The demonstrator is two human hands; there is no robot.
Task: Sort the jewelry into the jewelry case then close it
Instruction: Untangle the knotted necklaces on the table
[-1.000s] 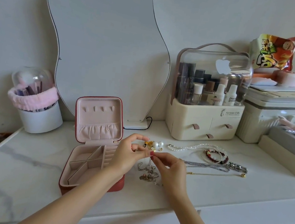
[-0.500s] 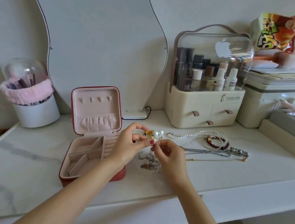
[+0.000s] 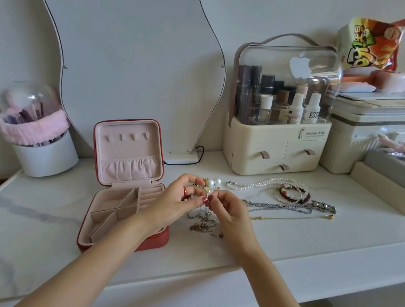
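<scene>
Here, over a white marble-patterned vanity top (image 3: pixel 38 210), we see two bare hands meet just right of a red leather jewelry case with a pink lining (image 3: pixel 127 182), which stands open, its lid upright and its divided tray bare of jewelry as far as we can tell. The left hand (image 3: pixel 175 205) reaches across the case's right edge, its thumb and forefinger curled and pinched together on a small gold-coloured piece of jewelry (image 3: pixel 207 189); what kind it is we cannot tell. The right hand (image 3: pixel 232 217) faces it, fingertips closed in a pinch on a fine thin chain (image 3: pixel 205 208) that hangs from the same spot down to a tangled heap of silver and gold chains (image 3: pixel 203 223) lying on the top between the wrists. Just behind the fingers sit two white pearl earrings (image 3: pixel 214 182). To the right lie a white pearl strand (image 3: pixel 256 183), a dark red and white beaded bracelet (image 3: pixel 292 194), a thick silver chain with a metal charm (image 3: pixel 286 208) and a thin gold chain (image 3: pixel 290 217), all apart from the case. At the back stand a wavy-edged mirror (image 3: pixel 131 57), a cream cosmetics organizer with a clear lid (image 3: pixel 279 126), and, to the left, a white brush pot wrapped in a pink band (image 3: pixel 41 145).
</scene>
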